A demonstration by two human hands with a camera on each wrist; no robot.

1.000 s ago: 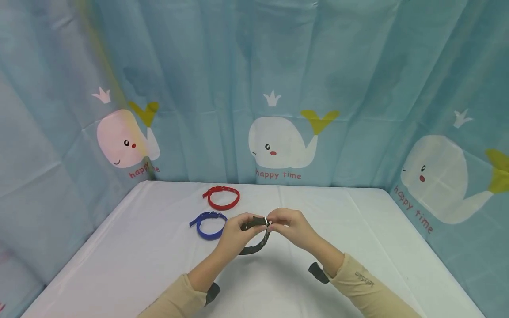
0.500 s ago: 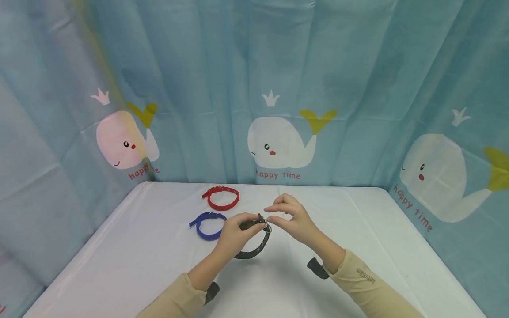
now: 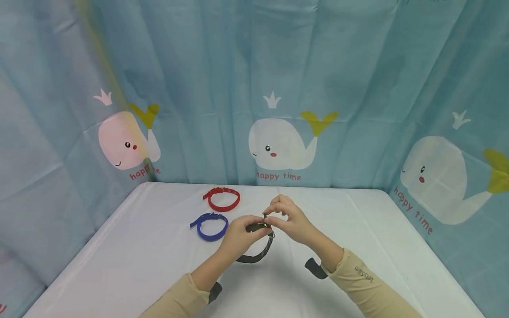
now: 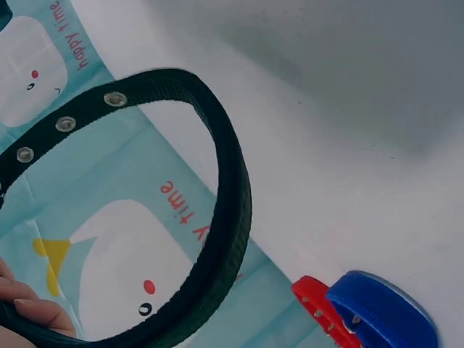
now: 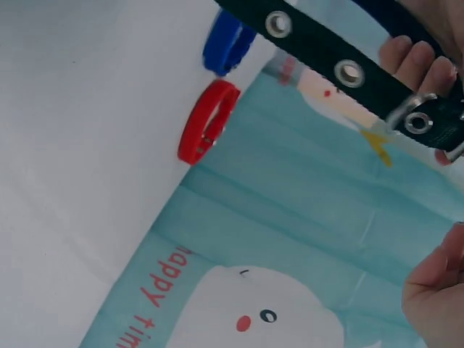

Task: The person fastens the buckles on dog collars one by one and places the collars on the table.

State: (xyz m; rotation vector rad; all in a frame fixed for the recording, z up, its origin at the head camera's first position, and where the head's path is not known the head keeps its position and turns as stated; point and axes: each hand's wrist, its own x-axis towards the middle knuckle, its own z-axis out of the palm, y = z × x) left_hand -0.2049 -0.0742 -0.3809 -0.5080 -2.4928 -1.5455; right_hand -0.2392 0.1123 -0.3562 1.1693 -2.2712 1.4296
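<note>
A dark green collar [image 3: 258, 257] with metal eyelets hangs in a loop above the table. My left hand [image 3: 238, 234] grips its upper part beside the buckle, fingers on top and thumb below. At the buckle end, the thumb and index finger of my right hand [image 3: 289, 220] pinch the short strap tip, which stands up. Up close in the right wrist view, the metal buckle [image 5: 409, 109] and eyelets show, with left-hand fingertips [image 5: 417, 65] behind the band. The left wrist view shows the collar's round loop [image 4: 235, 188], its buckle out of frame.
A blue collar [image 3: 212, 237] lies buckled on the white table [image 3: 159, 256], left of my hands. Behind it lies a red collar [image 3: 224, 208]. A blue curtain [image 3: 222, 145] printed with whales encloses the back and sides of the table.
My right hand came off the buckle, lifted with fingers spread, then came back to the strap tip. The left hand kept its hold; the collar loop hangs slightly lower.
</note>
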